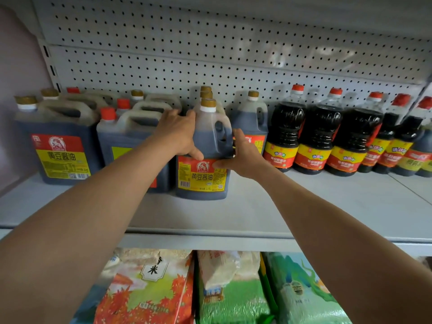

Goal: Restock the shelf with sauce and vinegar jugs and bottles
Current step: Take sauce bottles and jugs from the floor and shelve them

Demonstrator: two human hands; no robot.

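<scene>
Soy sauce jug (pixel 203 160), gold-capped, dark liquid, red-and-yellow label facing the camera; it stands upright on the grey shelf (pixel 233 211), set forward of the other stock and held between both hands. Left hand (pixel 178 134): fingers curled around the jug's left shoulder, thumb pressed across the front just above the label, a closed grip on the jug. Right hand (pixel 243 155): palm against the jug's right side below the moulded handle, thumb lying over the label's upper right edge, fingers wrapped behind out of sight, likewise gripping the jug. Directly behind the jug, two more gold caps (pixel 206 91) line up in a row toward the perforated back panel (pixel 210 50). Just right of the jug and further back stands another gold-capped jug (pixel 251 120), partly hidden by the right hand. Left of the jug, touching or nearly so, sit red-capped jugs (pixel 121 134), and beyond them, at the shelf's left end, larger gold-capped jugs (pixel 58 141) with the same label design. Well to the right of the jug, a row of red-capped dark bottles (pixel 320 136) with red-and-yellow labels runs to the frame edge. Below the jug, under the shelf lip, stand bagged goods: one with red leaf print (pixel 149 293), green ones (pixel 233 300) beside it.
</scene>
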